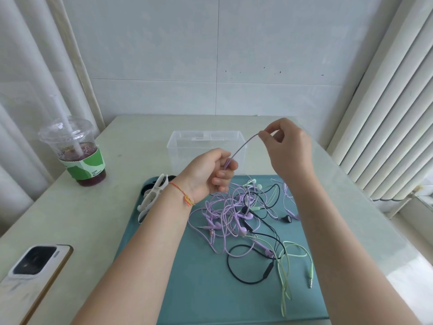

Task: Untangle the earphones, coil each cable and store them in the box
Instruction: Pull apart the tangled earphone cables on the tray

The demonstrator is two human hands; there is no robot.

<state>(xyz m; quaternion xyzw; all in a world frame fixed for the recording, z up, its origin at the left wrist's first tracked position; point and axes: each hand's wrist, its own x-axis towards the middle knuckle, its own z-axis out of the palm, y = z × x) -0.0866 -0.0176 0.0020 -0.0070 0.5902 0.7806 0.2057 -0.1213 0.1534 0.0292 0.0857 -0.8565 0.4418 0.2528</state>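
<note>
A: Head view, item one: hands?

B: The left hand is gripping a bunch of purple cable in curled fingers; the right hand is pinching the far end of that same stretch, pulling it taut above the mat.

A: Item two: the earphones?

B: A tangle of earphones, purple, black and pale green, is lying on the teal mat, just under the hands. Nothing looks coiled yet.

A: The box?

B: The clear box is standing beyond the mat, and appears to be holding nothing. So I'm judging the job as barely begun: one cable being drawn out, the rest waiting.

A: Edges and room?

B: The cup is sitting near the table's left edge, the phone at the near left, white clips touching the mat's left corner. Bare table is lying to the right.
</note>
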